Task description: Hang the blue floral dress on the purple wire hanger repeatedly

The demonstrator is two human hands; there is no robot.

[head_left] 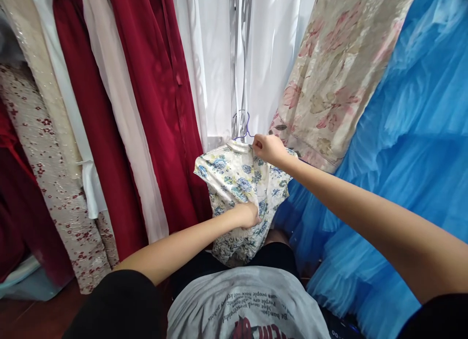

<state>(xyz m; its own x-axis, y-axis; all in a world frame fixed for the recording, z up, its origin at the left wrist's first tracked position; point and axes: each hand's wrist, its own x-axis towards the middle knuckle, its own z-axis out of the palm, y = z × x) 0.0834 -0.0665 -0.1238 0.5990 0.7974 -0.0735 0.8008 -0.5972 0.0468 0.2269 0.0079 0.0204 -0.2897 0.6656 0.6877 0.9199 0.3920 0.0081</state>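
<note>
A white sleeveless blouse point(243, 178) with blue flowers hangs in front of me on a thin purple hanger point(248, 125), its gathered hem lying near my lap. My right hand point(268, 149) is closed at the neckline, pinching the collar edge beside the hanger's hook. Lower down, my left hand point(248, 215) lies against the blouse front with its fingers curled on the fabric by the middle opening. Part of those fingers is hidden from view.
Long dark red gowns point(146, 85) and a pale pink one hang at left. White curtains point(215, 61) are behind the blouse. To the right hang a beige floral cloth point(329, 85) and a blue tulle dress point(413, 134). A plastic tub point(32, 285) stands at lower left.
</note>
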